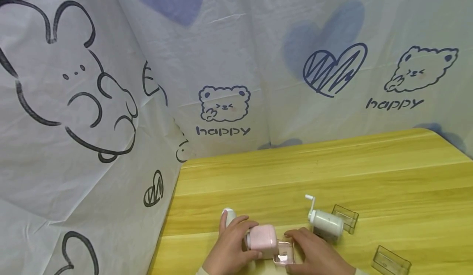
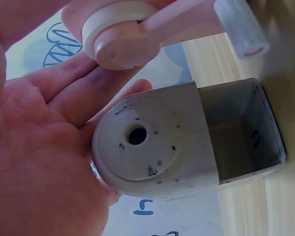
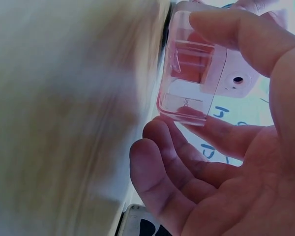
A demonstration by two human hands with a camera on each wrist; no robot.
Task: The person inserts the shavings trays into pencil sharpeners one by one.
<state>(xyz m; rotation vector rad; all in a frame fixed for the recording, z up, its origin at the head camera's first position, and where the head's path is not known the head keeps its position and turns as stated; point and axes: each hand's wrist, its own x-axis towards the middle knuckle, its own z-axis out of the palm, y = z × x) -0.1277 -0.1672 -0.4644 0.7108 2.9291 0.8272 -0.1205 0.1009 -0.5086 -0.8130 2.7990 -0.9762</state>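
Left hand (image 1: 230,246): grip clamped on pink sharpener (image 1: 263,237), over the bench (image 1: 258,184); long axis left to right, crank (image 2: 182,23) leftward, hole (image 3: 238,80) rightward; right hand (image 1: 318,255): grip pinching clear drawer (image 1: 285,248) beside the sharpener.

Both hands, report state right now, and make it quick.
Left hand: closed, holding the pink sharpener.
Right hand: closed, pinching the clear pink drawer.

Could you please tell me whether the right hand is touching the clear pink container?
Touching: the right wrist view shows the right hand pinching the clear pink container between thumb and a finger.
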